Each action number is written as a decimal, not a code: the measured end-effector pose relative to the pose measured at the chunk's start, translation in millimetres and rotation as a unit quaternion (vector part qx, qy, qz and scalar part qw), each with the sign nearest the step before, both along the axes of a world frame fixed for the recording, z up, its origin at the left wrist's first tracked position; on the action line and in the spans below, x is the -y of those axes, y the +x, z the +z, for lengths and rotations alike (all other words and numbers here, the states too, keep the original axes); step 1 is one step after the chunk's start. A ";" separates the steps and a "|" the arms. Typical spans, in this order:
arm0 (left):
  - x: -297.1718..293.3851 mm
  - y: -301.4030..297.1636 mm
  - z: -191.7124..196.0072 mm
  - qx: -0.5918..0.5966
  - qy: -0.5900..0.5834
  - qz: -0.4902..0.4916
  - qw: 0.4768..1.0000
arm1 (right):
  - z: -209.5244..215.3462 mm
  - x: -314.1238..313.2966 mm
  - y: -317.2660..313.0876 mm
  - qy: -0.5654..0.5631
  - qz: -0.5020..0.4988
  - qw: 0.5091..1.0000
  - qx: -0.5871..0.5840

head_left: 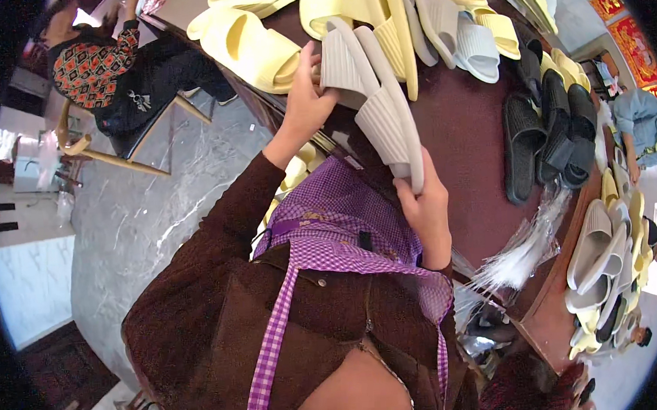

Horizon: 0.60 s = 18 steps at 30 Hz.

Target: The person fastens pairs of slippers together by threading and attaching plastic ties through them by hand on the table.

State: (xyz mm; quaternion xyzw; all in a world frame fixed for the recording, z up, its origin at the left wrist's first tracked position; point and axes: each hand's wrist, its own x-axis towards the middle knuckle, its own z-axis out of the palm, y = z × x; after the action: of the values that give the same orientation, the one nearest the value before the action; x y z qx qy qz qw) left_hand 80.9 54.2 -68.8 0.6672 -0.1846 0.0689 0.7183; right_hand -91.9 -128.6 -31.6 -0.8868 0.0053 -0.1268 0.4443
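Head view. Item: one purple checked apron [329,216], worn by me over a brown jacket [200,301]. Item: my right hand [426,203], thumb uppermost, pinching the near end of one grey slipper [390,127]. Item: my left hand [307,102], thumb and fingers closed on the outer side of a second grey slipper [345,64], at its strap; some fingertips hidden. Both slippers, ribbed of strap, are between my hands at the near side of the worktop [458,131], side by side and overlapping.

Step in hand, as I judge it: matching these two as a pair. The next move seems to call for levelling their ends, keeping a sure hold on each.

Item: clear plastic wrapping [521,262], bunched at right. Item: black slippers [522,150], grouped beyond it. Item: yellow slippers [253,49], along the far side, grey ones among them. Item: mixed slippers [597,246], heaped farther right. Item: one wooden chair [129,165], left, a co-worker [95,72] seated. Item: red wall hangings [628,37], far right.
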 end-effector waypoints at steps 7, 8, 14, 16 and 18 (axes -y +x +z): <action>6.6 -16.8 30.1 0.185 0.146 -0.010 0.972 | 16.6 50.0 -49.3 0.380 -0.056 0.923 0.010; 12.0 -20.1 34.6 0.181 0.135 -0.030 0.974 | 16.0 56.9 -57.5 0.381 -0.063 0.922 0.012; 48.3 -38.9 35.0 0.195 0.154 -0.069 0.966 | 10.3 73.8 -91.2 0.310 -0.134 0.940 0.048; 57.2 -41.8 36.7 0.194 0.151 -0.083 0.966 | 9.6 77.0 -98.5 0.310 -0.168 0.934 0.063; 64.9 -44.8 40.3 0.191 0.146 -0.097 0.966 | 10.7 87.4 -101.9 0.334 -0.164 0.927 0.051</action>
State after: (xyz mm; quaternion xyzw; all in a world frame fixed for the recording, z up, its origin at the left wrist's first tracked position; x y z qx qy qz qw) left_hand 36.1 -10.8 -28.5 0.7179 -0.3903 0.0981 0.5680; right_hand -193.8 -216.0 -20.9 -0.6658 0.1700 -0.2343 0.6877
